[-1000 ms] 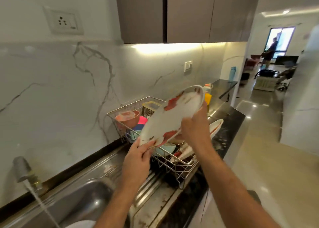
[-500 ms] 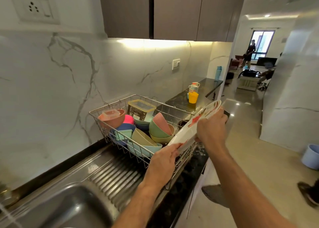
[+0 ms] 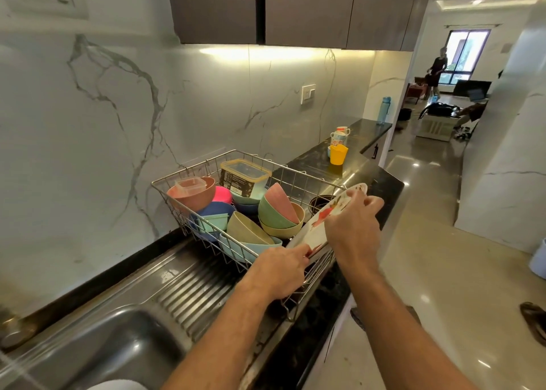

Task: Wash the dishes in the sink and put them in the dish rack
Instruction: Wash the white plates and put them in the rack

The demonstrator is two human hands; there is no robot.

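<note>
Plate [image 3: 320, 222] pinched in both grips over dish rack [image 3: 189, 172]; dark counter [image 3: 381, 183].

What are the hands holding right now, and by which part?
Both hold the patterned plate by its rim: the left hand at the lower edge, the right hand at the upper edge, over the dish rack.

The right hand [image 3: 353, 227] covers the middle of the white plate with red flower print [image 3: 313, 227], and the left hand [image 3: 280, 271] hides its lower edge. At the bottom frame edge, a white dish [image 3: 118, 385] in the steel sink [image 3: 88, 339] is cut off.
</note>
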